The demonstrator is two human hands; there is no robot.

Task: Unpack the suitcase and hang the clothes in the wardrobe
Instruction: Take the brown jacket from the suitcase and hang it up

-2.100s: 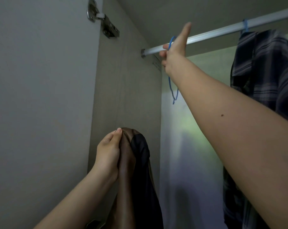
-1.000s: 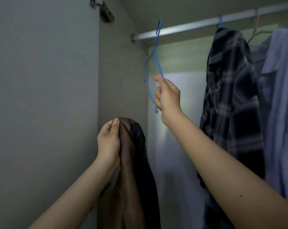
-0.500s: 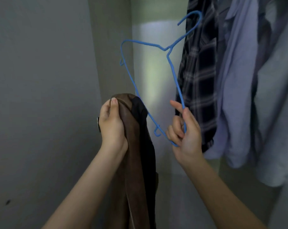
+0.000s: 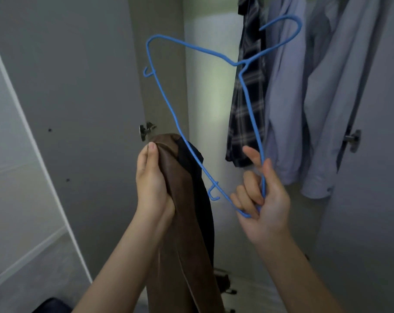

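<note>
My left hand (image 4: 152, 184) grips a folded brown and black garment (image 4: 187, 222) near its top; the cloth hangs down past the frame's lower edge. My right hand (image 4: 262, 195) holds a blue wire hanger (image 4: 166, 102) by one lower corner, fingers curled round the wire. The hanger is tilted, its hook pointing up and right in front of the hung clothes. Its long bar passes just beside the top of the garment.
A dark plaid shirt (image 4: 248, 109) and pale blue shirts (image 4: 315, 98) hang in the open wardrobe on the right. The left wardrobe door (image 4: 78, 109) stands open, with a knob (image 4: 145, 131) near the garment. The right door has a knob (image 4: 353, 140) too.
My right hand took the hanger off the rail and brought it down beside the garment. The view has dropped from the rail to the hanging shirts. My left hand keeps its grip.
</note>
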